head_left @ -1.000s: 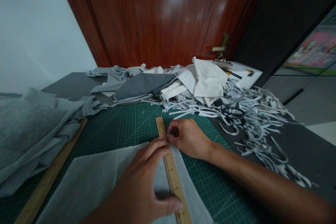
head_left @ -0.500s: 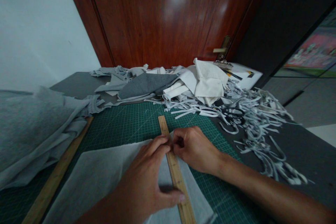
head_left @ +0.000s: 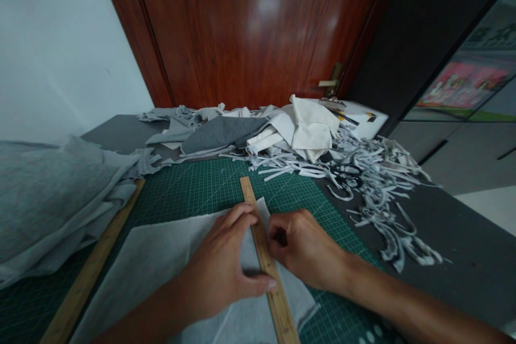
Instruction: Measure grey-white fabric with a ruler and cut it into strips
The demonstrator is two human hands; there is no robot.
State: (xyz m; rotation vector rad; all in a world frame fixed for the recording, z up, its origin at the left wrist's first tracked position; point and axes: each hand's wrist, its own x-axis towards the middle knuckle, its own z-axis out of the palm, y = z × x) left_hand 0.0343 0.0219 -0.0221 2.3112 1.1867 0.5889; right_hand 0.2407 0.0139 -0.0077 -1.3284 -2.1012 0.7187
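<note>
A light grey cloth [head_left: 161,258] lies on the green cutting mat [head_left: 193,188], with a wooden ruler [head_left: 264,250] laid lengthwise over its right part. My left hand [head_left: 226,258] is spread, its fingertips on the ruler's upper part and its thumb on it lower down, pressing from the left. Just right of the ruler, my right hand [head_left: 296,244] is closed, curled over the cloth's edge strip. Whatever its fingers pinch is hidden inside the curl. A narrow corner of cloth shows above that hand.
Grey fabric [head_left: 52,199] is heaped at the left, partly over a second wooden ruler [head_left: 97,263]. Behind the mat lie fabric pieces [head_left: 226,131]. Cut strips [head_left: 382,183] and black-handled scissors [head_left: 349,172] are at the right. A white box [head_left: 366,121] stands near the door.
My right hand has moved down along the ruler's right side, toward me, uncovering the cloth's upper corner. My left hand stays on the ruler. The view has shifted slightly.
</note>
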